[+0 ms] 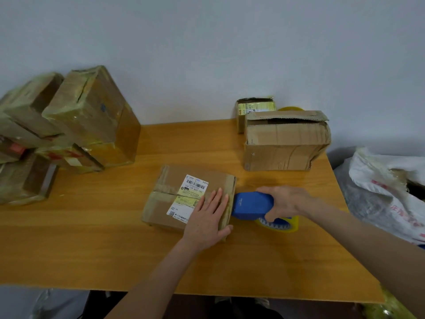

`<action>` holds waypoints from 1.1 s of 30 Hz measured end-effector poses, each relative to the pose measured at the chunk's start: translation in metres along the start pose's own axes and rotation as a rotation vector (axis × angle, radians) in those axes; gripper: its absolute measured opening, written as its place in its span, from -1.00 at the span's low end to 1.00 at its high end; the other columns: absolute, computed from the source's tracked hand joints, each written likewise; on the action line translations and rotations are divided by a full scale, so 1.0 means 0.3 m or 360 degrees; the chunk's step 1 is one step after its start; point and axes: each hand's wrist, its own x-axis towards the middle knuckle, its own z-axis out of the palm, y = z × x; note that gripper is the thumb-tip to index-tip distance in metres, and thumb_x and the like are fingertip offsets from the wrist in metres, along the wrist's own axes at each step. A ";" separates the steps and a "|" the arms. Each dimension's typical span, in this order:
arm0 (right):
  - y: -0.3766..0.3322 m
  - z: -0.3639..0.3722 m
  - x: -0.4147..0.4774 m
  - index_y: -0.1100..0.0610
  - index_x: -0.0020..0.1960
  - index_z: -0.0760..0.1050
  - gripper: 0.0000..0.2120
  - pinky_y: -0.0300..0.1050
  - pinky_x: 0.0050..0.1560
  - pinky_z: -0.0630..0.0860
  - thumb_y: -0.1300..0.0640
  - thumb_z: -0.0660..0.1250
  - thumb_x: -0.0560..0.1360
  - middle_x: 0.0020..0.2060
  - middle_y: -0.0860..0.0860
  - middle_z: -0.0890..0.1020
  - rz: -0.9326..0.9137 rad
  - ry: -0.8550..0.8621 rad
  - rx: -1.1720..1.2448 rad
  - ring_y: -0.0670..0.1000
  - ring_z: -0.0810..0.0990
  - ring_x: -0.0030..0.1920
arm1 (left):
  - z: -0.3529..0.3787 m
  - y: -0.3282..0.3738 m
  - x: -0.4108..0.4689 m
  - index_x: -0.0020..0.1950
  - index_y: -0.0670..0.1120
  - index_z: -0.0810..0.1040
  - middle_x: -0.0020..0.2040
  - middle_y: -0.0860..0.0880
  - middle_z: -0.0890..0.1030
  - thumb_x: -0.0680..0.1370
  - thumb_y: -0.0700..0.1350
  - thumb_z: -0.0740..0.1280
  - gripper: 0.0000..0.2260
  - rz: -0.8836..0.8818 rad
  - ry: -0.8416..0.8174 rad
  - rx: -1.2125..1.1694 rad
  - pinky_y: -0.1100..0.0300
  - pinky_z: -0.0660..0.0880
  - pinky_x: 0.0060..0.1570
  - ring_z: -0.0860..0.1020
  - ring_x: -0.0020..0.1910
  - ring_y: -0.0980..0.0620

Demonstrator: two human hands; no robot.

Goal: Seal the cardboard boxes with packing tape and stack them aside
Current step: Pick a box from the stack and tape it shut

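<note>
Nearest me, the left hand (208, 217) presses flat, fingers straight, on the right end of the small brown labelled cardboard box (169, 180) at mid-counter (92, 238). Against that end sits the blue plastic tape dispenser (251, 204), the right hand (285, 201) with its fingers curled round it. The pull likely runs leftward along the box's long axis.

Soft, even, slightly dim light, cool cast on the wall (207, 42). Shadows weak and diffuse; faint one beside the blue tape dispenser (251, 204). Mild sheen on the tabletop (92, 238), dull glare on the taped stacked boxes (69, 125). Wide-angle bowing at the edges; left stack smeared and soft, centre label sharp.
</note>
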 end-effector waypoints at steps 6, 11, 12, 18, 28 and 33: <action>-0.004 -0.001 0.016 -0.13 0.52 0.19 -0.12 -0.12 -0.13 0.52 -0.22 0.39 0.25 0.13 -0.11 0.51 0.0046 -0.0017 0.0205 -0.01 0.52 0.03 | 0.014 -0.023 -0.008 0.53 0.02 -0.27 0.55 0.01 -0.27 0.48 0.34 -0.14 -0.27 0.0035 0.0025 -0.0022 0.07 -0.27 0.50 -0.29 0.52 0.05; 0.022 -0.057 -0.008 -0.09 0.34 0.36 -0.25 0.04 0.05 0.57 -0.16 0.39 0.15 0.06 -0.06 0.56 0.0038 0.0180 0.0487 0.02 0.56 0.01 | -0.013 -0.117 -0.010 0.55 0.06 -0.15 0.56 0.05 -0.16 0.45 0.27 -0.02 -0.27 0.0160 -0.0009 -0.0053 -0.04 -0.18 0.52 -0.21 0.53 0.05; 0.030 -0.063 -0.015 -0.09 0.32 0.38 -0.28 0.05 0.04 0.57 -0.14 0.40 0.17 0.04 -0.06 0.56 0.0059 0.0235 0.0535 0.01 0.56 -0.01 | -0.025 -0.141 -0.012 0.56 0.08 -0.10 0.56 0.05 -0.13 0.42 0.24 0.00 -0.27 0.0171 -0.0016 -0.0049 -0.06 -0.18 0.51 -0.18 0.54 0.04; 0.025 -0.002 -0.017 -0.01 0.32 0.41 -0.40 -0.11 -0.17 0.49 0.05 0.51 0.32 0.02 -0.03 0.55 0.0118 0.0602 0.1208 -0.02 0.55 -0.05 | -0.065 -0.090 -0.021 0.58 0.07 -0.12 0.57 -0.08 -0.17 0.49 0.40 0.09 -0.22 -0.0434 -0.0052 -0.0015 -0.13 -0.26 0.45 -0.19 0.55 -0.08; -0.025 0.004 -0.058 -0.04 0.26 0.45 -0.48 -0.29 -0.21 0.44 0.25 0.49 0.37 0.02 -0.06 0.57 -0.0051 0.0782 0.1747 -0.10 0.57 -0.04 | -0.067 -0.137 0.061 0.57 0.00 -0.25 0.58 -0.09 -0.21 0.63 0.14 0.11 -0.32 -0.0211 -0.0149 0.0130 -0.06 -0.28 0.47 -0.24 0.54 -0.10; 0.001 -0.042 -0.083 -0.09 0.26 0.44 -0.43 -0.23 -0.15 0.46 0.19 0.55 0.33 0.04 -0.07 0.57 -0.0088 0.0706 0.1718 -0.08 0.57 0.00 | -0.080 -0.160 0.080 0.55 0.10 -0.27 0.54 -0.02 -0.29 0.60 0.16 0.16 -0.29 -0.0090 -0.0157 0.0131 -0.07 -0.27 0.46 -0.26 0.53 0.02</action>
